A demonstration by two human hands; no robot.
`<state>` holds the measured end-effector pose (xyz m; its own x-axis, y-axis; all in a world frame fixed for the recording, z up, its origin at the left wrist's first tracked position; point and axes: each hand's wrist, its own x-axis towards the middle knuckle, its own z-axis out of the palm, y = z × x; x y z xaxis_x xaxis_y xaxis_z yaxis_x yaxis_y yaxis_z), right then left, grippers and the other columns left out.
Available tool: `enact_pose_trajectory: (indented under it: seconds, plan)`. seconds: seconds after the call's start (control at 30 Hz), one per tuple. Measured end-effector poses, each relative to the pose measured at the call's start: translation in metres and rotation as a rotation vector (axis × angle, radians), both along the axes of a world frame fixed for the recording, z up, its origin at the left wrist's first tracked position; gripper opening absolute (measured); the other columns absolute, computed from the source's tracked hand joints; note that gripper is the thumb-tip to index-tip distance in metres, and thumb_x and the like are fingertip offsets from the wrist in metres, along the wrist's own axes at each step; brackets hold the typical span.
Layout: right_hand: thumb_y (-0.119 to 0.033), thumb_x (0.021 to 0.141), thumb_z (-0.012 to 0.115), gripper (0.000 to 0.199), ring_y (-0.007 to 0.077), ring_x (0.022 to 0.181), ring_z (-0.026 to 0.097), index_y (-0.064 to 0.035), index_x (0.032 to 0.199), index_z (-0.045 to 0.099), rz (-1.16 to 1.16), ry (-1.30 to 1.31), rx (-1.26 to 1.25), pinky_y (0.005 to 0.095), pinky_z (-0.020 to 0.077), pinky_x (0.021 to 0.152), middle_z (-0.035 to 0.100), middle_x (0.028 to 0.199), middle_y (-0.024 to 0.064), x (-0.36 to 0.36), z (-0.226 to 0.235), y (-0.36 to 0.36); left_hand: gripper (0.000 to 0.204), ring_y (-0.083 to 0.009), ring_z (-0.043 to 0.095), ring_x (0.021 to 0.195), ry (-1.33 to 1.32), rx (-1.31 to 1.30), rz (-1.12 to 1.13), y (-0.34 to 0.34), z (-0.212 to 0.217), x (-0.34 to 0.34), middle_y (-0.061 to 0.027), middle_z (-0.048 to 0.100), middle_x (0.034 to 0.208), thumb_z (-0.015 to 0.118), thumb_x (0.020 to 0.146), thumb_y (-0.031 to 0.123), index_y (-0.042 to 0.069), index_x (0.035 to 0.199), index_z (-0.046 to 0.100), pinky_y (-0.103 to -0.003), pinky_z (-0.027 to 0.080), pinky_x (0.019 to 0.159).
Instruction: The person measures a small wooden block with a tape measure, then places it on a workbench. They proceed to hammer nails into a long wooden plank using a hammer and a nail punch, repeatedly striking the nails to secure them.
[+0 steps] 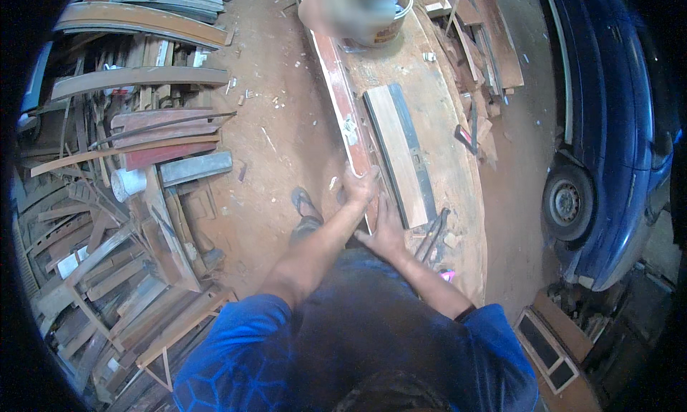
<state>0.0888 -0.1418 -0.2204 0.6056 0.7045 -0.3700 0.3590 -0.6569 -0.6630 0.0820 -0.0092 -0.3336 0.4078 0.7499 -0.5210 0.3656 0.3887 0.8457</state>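
Observation:
A long reddish-brown wooden board [333, 83] with pale edges and a whitish patch runs away from me along the left side of the workbench [451, 140]. My left hand [359, 185] is closed round it close to its near end, thumb across the top. Just nearer to me, my right hand [386, 233] clasps the end, its thumb on the left side and its fingers stretched along the right. Beside them lies a pale wooden plank [396, 154] with dark strips along its edges. A dark pincer-like tool [433, 233] rests right of my right hand.
On the far bench stands a tub [393, 31], partly hidden by a blurred patch. Timber offcuts [129, 269] and a white bucket [129, 184] crowd the floor at left. A blue car [608, 140] stands at right. A framed panel [549, 349] lies at lower right.

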Motion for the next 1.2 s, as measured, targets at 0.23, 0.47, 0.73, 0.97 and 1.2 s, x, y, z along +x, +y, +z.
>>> enact_pose_trajectory:
  seconds: [0.23, 0.47, 0.73, 0.97, 1.2]
  plan:
    - [-0.009, 0.079, 0.074, 0.103, 0.0535, 0.138, 0.040, 0.0063, 0.160, 0.012, -0.023, -0.039, 0.106, 0.0539, 0.0359, 0.115, 0.036, 0.152, 0.0367, -0.038, -0.042, -0.005, 0.073, -0.0331, 0.063, 0.121, 0.152, 0.184, 0.004, 0.007, 0.041, 0.005, -0.0193, 0.066, 0.126, 0.081, 0.077, 0.016, 0.001, 0.141, 0.050, -0.041, 0.047, 0.104]
    - [-0.015, 0.081, 0.074, 0.099, 0.0492, 0.136, 0.046, 0.0039, 0.160, 0.017, 0.010, -0.003, 0.096, 0.0491, 0.0413, 0.112, 0.045, 0.148, 0.0344, 0.025, -0.043, 0.060, 0.078, -0.0385, 0.060, 0.123, 0.192, 0.339, -0.028, 0.074, -0.002, 0.060, -0.0223, 0.064, 0.129, 0.080, 0.078, 0.023, 0.001, 0.144, 0.046, -0.044, 0.046, 0.105]
    - [-0.033, 0.089, 0.078, 0.077, 0.0266, 0.089, 0.073, 0.0095, 0.145, 0.047, -0.655, 0.566, 0.259, 0.0369, 0.0604, 0.070, 0.068, 0.110, 0.0201, 0.243, -0.046, 0.201, 0.098, -0.0421, 0.053, 0.133, 0.255, 0.179, -0.202, 0.112, 0.017, 0.066, -0.0277, 0.053, 0.143, 0.085, 0.077, 0.035, -0.001, 0.152, 0.033, -0.045, 0.041, 0.112]
    - [-0.017, 0.095, 0.068, 0.058, 0.0314, 0.087, 0.074, 0.0126, 0.139, 0.047, -1.078, 0.482, 0.508, 0.0361, 0.0644, 0.061, 0.065, 0.120, 0.0257, 0.378, -0.059, 0.351, 0.107, -0.0438, 0.043, 0.140, 0.094, 0.393, -0.255, 0.152, -0.009, 0.078, -0.0311, 0.042, 0.151, 0.087, 0.076, 0.033, -0.005, 0.156, 0.026, -0.046, 0.035, 0.117]
    - [-0.013, 0.096, 0.060, 0.032, 0.0255, 0.088, 0.075, 0.0054, 0.121, 0.066, -0.724, 0.005, 0.202, 0.0372, 0.0644, 0.068, 0.072, 0.107, 0.0194, 0.475, -0.088, 0.284, 0.105, -0.0450, 0.047, 0.134, -0.034, 0.356, -0.259, 0.213, -0.009, 0.118, -0.0320, 0.043, 0.148, 0.086, 0.080, 0.031, -0.007, 0.156, 0.024, -0.048, 0.038, 0.114]
